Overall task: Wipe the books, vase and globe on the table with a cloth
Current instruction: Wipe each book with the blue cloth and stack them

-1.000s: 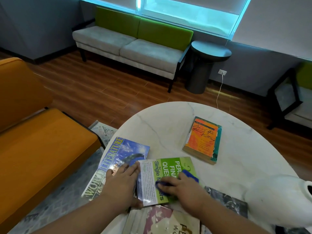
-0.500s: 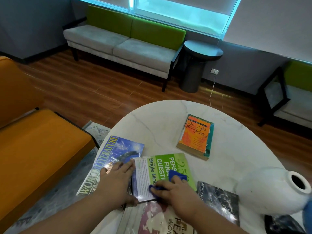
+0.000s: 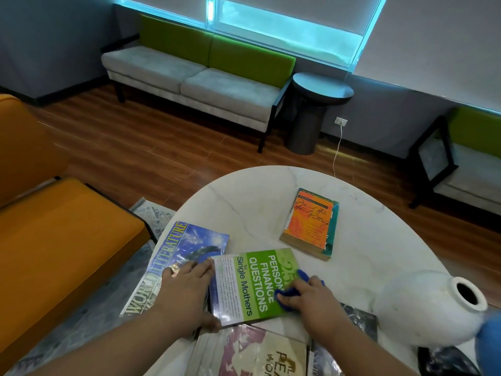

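Crowding your green finance book on the counter are a World Literature book just left, an orange book beyond and a white vase at right. Your left fingers lie straight, pressing its edge; your right fingers curl round a blue cloth on its glossy cover.

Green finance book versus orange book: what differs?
The green finance book is steadied by the left hand and wiped with the blue cloth in the right hand; the orange book lies untouched. The green finance book looks thin, the orange book thick. Both lie cover-up on the table.
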`<state>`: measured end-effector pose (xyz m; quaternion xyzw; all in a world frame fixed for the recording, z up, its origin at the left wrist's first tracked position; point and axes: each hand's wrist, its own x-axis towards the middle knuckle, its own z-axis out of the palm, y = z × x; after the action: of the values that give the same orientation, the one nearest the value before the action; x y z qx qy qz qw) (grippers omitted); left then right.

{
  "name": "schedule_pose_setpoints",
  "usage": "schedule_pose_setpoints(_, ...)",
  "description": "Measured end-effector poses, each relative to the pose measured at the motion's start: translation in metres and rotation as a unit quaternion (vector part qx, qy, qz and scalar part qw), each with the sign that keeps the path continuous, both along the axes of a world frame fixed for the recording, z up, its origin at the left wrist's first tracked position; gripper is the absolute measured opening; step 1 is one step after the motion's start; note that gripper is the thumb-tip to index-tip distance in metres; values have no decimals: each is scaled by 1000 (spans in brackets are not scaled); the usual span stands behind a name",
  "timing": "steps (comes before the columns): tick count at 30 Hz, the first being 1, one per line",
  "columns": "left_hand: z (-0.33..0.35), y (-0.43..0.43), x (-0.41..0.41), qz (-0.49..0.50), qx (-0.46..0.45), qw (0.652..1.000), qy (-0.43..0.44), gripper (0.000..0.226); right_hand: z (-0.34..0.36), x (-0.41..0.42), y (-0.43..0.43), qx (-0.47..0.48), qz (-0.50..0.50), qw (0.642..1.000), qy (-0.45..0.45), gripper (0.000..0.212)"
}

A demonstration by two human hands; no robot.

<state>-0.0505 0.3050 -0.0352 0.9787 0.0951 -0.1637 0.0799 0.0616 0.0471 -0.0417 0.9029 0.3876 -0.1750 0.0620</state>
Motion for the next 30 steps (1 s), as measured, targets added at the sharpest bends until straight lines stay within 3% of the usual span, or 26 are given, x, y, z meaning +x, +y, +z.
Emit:
schedule_pose_setpoints(1, 1, 1, 2, 0, -2, 1000, -12, 107, 5, 7, -1, 4, -36, 999, 5, 39)
schedule_pose_setpoints(5, 4, 9, 21, 20, -15, 998, -50, 80, 24, 19, -1, 192, -192, 962, 27, 39)
schedule_pose_setpoints(9, 3, 13, 46, 52, 5, 998, 20, 93, 32, 21, -7, 269, -220, 937, -27, 48)
schedule_pose_setpoints(13, 8, 9, 64, 47, 42, 996, 70, 87, 34, 11, -13, 318, -231, 919, -28, 47)
schedule_pose_setpoints(20, 9, 7, 71, 37, 15, 995, 95, 84, 35, -4, -25, 330, -235, 914, -16, 45)
schedule_pose_setpoints(23, 8, 12, 73, 48, -51, 995, 74, 72, 31, -8, -30, 306, -230, 924, -12, 43)
schedule_pose_setpoints(25, 12, 13, 73, 77, -135, 985, 71, 50, 28, -9, -33, 297, -228, 927, -8, 43)
schedule_pose_setpoints(30, 31, 11, 69, 168, -373, 909, 78, 12, 28, -8, -34, 276, -236, 931, 13, 42)
